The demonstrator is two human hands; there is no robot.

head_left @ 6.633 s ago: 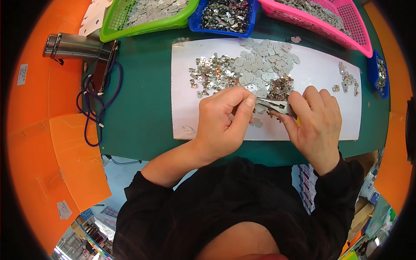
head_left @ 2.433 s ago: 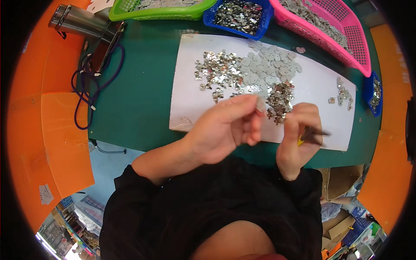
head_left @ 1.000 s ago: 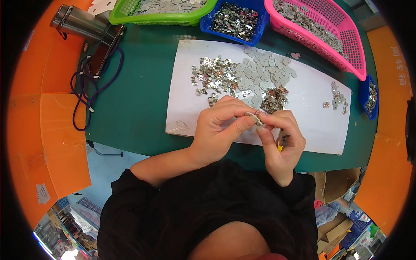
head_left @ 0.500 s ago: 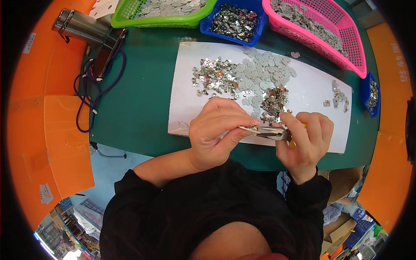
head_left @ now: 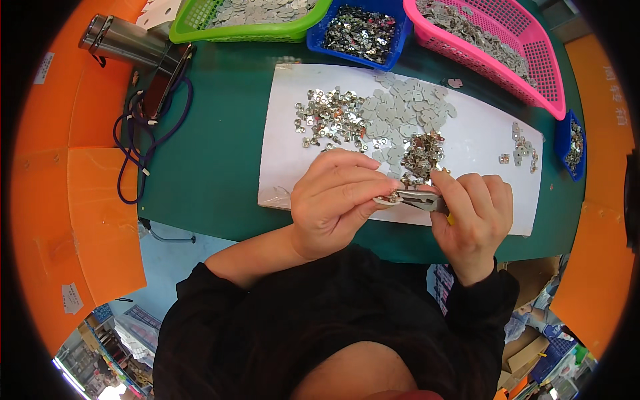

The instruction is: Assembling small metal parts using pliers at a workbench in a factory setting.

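My left hand [head_left: 340,203] is closed, pinching a small flat grey plate [head_left: 385,201] between thumb and fingertips. A shiny little metal clip seems to sit on the plate, partly hidden by the fingers. My right hand [head_left: 475,217] wraps round a pair of pliers [head_left: 421,200] whose handles are mostly covered. The plier tips touch the small part at my left fingertips. Just beyond my hands, on a white board [head_left: 283,133], lie a heap of brownish metal clips [head_left: 423,155], a spread of grey plates [head_left: 413,103] and a pile of silvery metal clips [head_left: 333,113].
Along the far edge stand a green basket [head_left: 250,33], a blue tray [head_left: 393,57] and a pink basket [head_left: 467,57], all holding small parts. A smaller blue tray [head_left: 565,143] is at right. A steel flask [head_left: 127,40] and a dark cord [head_left: 190,107] lie at left.
The plier jaws have turned and moved slightly left onto the piece at my left fingertips. My right hand has shifted a little, covering more of the handles. My left hand stays nearly still.
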